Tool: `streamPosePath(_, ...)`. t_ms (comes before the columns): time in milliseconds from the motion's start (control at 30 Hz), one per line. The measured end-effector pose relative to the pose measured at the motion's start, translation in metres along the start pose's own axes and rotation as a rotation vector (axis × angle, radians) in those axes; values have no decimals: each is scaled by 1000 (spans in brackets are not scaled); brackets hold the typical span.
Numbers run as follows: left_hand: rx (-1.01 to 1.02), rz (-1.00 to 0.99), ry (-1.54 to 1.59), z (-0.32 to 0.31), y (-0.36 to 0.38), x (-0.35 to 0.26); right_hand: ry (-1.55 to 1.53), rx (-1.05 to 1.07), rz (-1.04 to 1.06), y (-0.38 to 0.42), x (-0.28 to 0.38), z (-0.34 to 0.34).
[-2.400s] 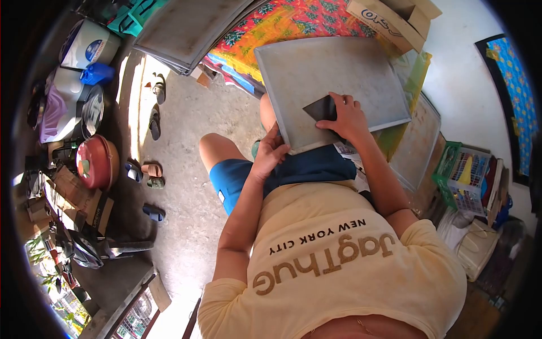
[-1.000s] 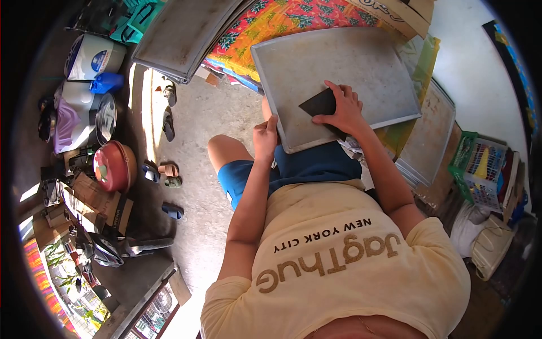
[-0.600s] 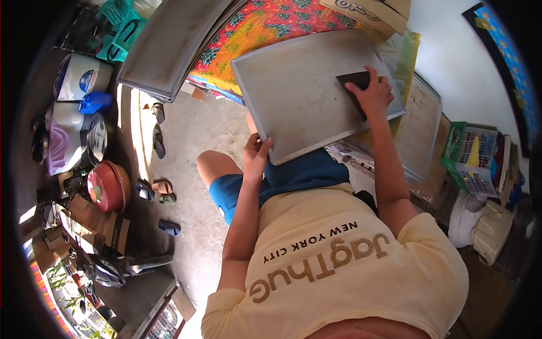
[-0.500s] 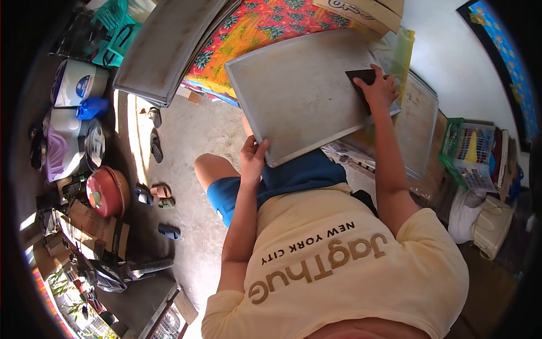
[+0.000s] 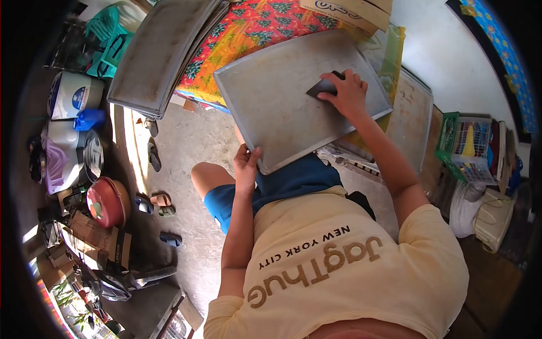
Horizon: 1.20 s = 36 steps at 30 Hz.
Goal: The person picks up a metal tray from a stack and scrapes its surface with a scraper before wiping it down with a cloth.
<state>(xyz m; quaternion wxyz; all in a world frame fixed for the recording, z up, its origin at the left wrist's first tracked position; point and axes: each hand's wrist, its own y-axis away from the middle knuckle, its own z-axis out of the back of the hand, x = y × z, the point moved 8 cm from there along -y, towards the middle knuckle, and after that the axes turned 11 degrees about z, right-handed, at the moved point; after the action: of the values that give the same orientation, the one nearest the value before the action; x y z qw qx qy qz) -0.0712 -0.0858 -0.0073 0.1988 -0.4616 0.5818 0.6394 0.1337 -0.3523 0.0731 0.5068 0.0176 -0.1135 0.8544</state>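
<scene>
Grey metal, with brownish stains, was shown by the rimmed tray (image 5: 285,116), set partly over blue shorts (image 5: 299,178); its left edge was held near the closest corner by the left grip (image 5: 246,168). Over its face, a dark flat piece (image 5: 323,87) was clasped in the right grip (image 5: 350,95). Beyond, red-and-yellow patterned cloth (image 5: 257,35) was flanked by stacked trays (image 5: 161,53) and a cardboard box (image 5: 370,12).

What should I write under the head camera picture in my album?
The right hand holds a dark flat piece on the metal tray; the left hand holds the tray near a corner.
</scene>
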Motion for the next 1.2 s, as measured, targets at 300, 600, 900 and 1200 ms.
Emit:
streamPosePath(300, 11, 3, -9, 1, -1, 3, -12, -27, 36, 11, 7, 7)
streamPosePath(600, 11, -61, 57, -4, 4, -4, 1, 50, 182, 7, 18, 11)
streamPosePath(900, 8, -48, 54, 0, 0, 2, 22, 16, 297, 19, 31, 14)
streamPosePath(1200, -3, -12, 65, -1, 1, 0, -30, 56, 328, 22, 38, 19)
